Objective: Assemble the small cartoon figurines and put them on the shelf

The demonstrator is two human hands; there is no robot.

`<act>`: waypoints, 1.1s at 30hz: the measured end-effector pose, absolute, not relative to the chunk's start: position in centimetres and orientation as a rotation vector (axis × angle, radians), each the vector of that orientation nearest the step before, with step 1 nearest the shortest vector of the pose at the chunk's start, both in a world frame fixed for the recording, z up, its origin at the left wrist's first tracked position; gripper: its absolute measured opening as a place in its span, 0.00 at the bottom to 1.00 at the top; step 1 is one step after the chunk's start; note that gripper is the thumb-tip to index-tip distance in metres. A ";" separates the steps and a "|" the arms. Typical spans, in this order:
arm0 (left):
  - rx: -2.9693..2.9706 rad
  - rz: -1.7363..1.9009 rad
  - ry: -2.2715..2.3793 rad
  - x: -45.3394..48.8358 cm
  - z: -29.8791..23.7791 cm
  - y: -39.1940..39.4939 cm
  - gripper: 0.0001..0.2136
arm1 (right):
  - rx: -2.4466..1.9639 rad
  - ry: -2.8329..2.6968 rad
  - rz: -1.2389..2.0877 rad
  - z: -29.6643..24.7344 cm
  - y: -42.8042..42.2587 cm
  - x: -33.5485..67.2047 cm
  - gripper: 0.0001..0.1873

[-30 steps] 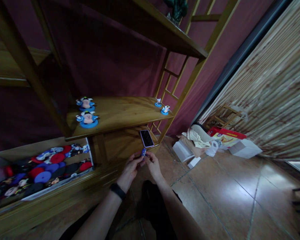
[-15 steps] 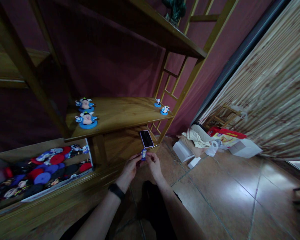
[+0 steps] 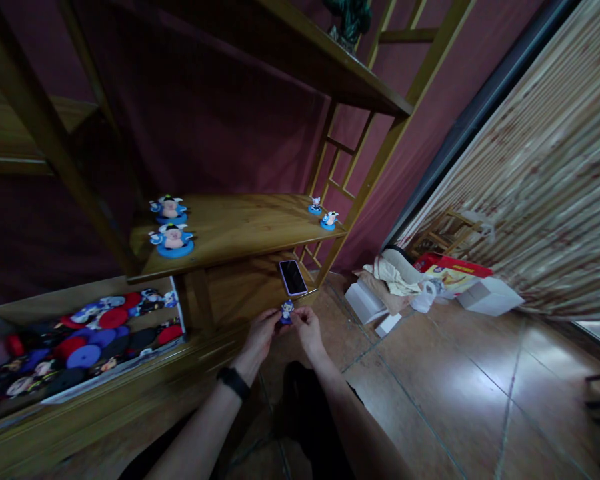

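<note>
Pinching grip: left hand (image 3: 261,331) and right hand (image 3: 308,328) hold the figurine (image 3: 287,310) upright near its base (image 3: 285,321), just this side of the phone (image 3: 293,277). Close handling seems the step in hand; any next move probably calls for one hand holding that small base steady.

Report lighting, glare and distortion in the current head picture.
Head view: white glare on the glossy brown tiled floor; head view: deep shadow over part of the maroon wall; head view: beige striped curtain seemingly stretched toward the right edge; head view: purple-and-white figurine too small for fine detail.
</note>
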State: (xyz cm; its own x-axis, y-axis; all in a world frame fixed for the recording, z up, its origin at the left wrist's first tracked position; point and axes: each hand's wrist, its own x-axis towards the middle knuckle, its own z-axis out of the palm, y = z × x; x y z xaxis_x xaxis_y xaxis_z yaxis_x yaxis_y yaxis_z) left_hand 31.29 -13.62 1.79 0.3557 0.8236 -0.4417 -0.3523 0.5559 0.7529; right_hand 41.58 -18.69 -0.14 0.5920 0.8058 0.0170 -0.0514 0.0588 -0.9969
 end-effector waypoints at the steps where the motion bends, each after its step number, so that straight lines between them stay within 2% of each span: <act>1: 0.606 0.817 0.912 31.3 1.9 -13.7 0.03 | -1.363 -0.695 0.738 -0.2 -18.7 41.6 0.08; 17: 0.679 0.771 0.931 30.9 2.4 -13.9 0.01 | -1.399 -0.700 0.705 -0.1 -18.7 41.6 0.10; 33: 0.497 0.781 0.851 30.6 1.4 -13.0 0.05 | -1.301 -0.708 0.739 -0.1 -18.6 41.7 0.09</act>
State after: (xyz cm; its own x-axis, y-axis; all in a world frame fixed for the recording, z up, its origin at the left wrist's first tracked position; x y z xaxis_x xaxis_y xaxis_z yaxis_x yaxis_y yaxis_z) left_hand 30.58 -12.98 1.36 0.4163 0.7757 -0.4743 -0.4059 0.6253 0.6665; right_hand 41.65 -18.63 -0.09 0.5856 0.8093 0.0455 -0.0808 0.1142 -0.9902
